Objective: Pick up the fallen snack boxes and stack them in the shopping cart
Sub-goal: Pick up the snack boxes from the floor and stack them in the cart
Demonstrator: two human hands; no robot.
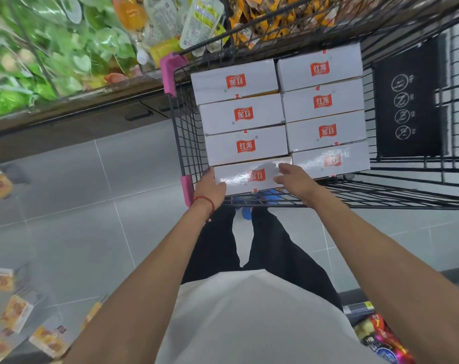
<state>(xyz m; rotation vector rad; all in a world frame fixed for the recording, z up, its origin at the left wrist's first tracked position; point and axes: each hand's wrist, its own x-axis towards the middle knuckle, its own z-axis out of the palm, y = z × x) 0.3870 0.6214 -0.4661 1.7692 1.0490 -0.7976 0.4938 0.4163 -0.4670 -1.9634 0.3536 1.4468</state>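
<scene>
Eight white snack boxes [323, 101] fill the wire shopping cart [186, 122] in two columns of four, lids up and edges touching. Beyond the cart's left side, a shelf [39, 61] holds blurred green packets. Orange packets [275, 17] show past the cart's far wall. Pink corner guards [171, 72] cap the cart's left rim. A black flap [409, 101] printed with four white prohibition signs stands against the right-hand wire wall. On the grey tiled floor [118, 179] at lower left lie several fallen boxes [15, 311], orange and white, too blurred to count and well apart from both hands. The cart's near wire rim runs between the person's body and the stacked boxes, and both arms reach over it.

The nearest box [252, 177] of the left column sits just inside that rim. The left hand [210, 187], with a red string bracelet [206, 202] at the wrist, holds the box's left end, thumb on the lid and fingers down the end beside the wire. The right hand [294, 179] lies palm down on the right part of the lid, fingers loosely spread and only touching.

Each box is a flat cardboard rectangle with a red logo at the centre of its lid. The two nearest lids are glossy with glare.
</scene>
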